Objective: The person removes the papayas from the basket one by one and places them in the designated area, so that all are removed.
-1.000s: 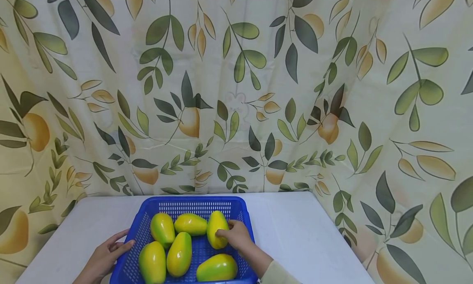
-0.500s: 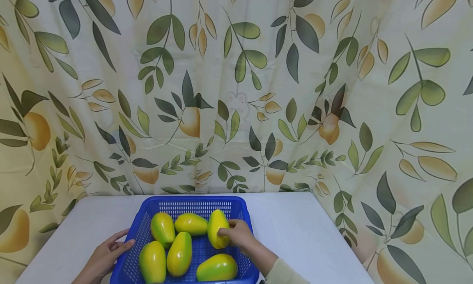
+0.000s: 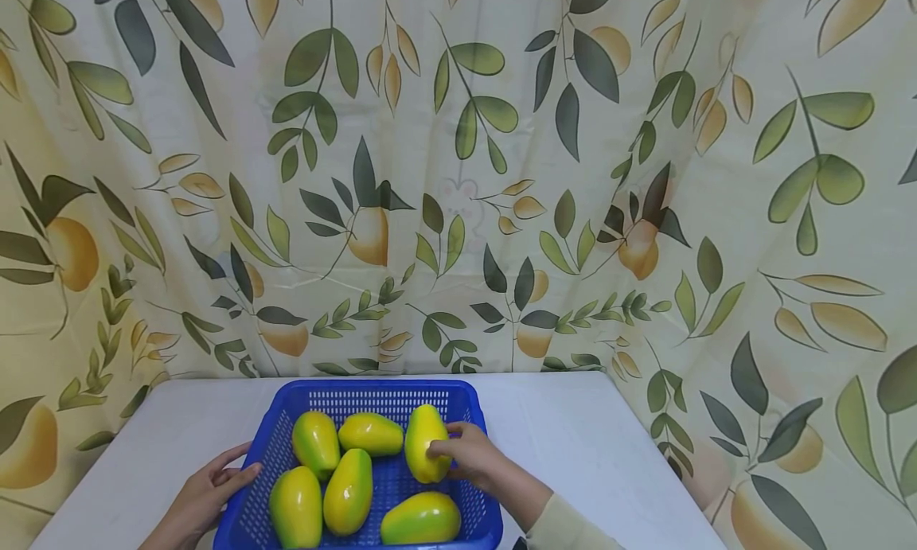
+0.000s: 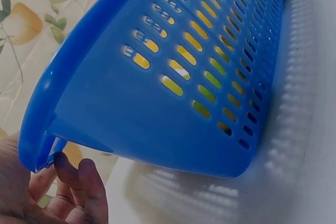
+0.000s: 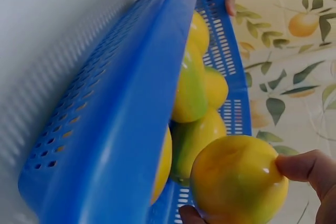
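Note:
A blue plastic basket [image 3: 387, 387] with slotted walls holds several yellow-green mangoes. At its left side, my left hand [image 3: 204, 494] grips the rim; in the left wrist view the fingers [image 4: 94, 187] curl under the rim's edge. My right hand [image 3: 473, 454] reaches over the right wall and holds one mango [image 3: 426, 446] between thumb and fingers, near the back right corner. In the right wrist view this held mango [image 5: 239, 182] is close to the camera, with the thumb [image 5: 299, 166] pressed against it. Whether it touches the basket's floor is hidden.
Other mangoes lie beside it: one [image 3: 370, 434] at the back, one [image 3: 420, 518] at the front right, and more on the left. The basket stands on a white table [image 3: 566, 454]. A leaf-and-fruit patterned curtain [image 3: 458, 176] hangs behind.
My right hand has shifted slightly to the right with the mango in its grip. The left hand, the basket and the other mangoes look unmoved.

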`<state>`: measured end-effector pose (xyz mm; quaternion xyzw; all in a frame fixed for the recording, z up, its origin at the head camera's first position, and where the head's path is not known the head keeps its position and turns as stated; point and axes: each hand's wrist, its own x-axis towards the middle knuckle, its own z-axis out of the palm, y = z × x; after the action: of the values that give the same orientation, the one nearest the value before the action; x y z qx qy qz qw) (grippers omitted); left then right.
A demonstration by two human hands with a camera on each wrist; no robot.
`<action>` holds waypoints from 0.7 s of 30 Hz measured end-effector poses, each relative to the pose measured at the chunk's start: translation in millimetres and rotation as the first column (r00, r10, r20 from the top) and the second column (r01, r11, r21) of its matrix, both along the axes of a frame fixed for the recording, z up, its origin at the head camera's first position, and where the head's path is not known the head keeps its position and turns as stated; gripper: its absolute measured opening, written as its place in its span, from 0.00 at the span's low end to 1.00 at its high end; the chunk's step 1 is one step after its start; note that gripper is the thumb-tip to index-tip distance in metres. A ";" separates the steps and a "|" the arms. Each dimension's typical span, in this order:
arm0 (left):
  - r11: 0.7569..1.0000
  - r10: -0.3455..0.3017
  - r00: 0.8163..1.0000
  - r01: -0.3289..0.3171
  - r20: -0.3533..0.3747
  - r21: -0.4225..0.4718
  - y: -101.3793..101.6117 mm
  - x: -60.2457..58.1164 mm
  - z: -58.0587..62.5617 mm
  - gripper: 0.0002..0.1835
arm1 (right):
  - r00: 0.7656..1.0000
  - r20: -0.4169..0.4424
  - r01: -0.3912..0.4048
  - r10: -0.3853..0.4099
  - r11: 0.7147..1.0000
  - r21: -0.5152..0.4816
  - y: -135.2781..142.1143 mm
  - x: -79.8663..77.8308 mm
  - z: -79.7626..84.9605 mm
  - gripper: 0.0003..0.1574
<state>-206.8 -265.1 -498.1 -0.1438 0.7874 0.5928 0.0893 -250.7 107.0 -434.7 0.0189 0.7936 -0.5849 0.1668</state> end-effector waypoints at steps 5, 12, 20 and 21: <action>1.000 0.009 1.000 -0.009 0.005 -0.001 0.6 -0.2 0.3 0.45 | 0.999 0.032 -0.006 0.006 1.000 -0.026 3.6 1.6 5.3 0.46; 0.999 0.005 1.000 -0.006 0.021 0.034 -0.1 -0.1 2.8 0.45 | 0.998 0.053 -0.030 0.032 0.999 -0.032 9.1 4.2 11.7 0.46; 0.994 -0.014 1.000 0.012 0.021 0.110 -3.0 0.6 4.4 0.45 | 0.997 0.074 -0.033 0.037 0.998 -0.047 12.8 3.9 18.5 0.45; 0.993 -0.013 1.000 0.011 0.021 0.114 -3.5 0.3 4.4 0.45 | 0.997 0.074 -0.033 0.036 0.998 -0.047 13.4 3.4 18.9 0.46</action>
<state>-206.5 -268.7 -493.7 -0.1403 0.7521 0.6345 0.1097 -247.3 120.4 -415.8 0.0234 0.7734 -0.5987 0.2070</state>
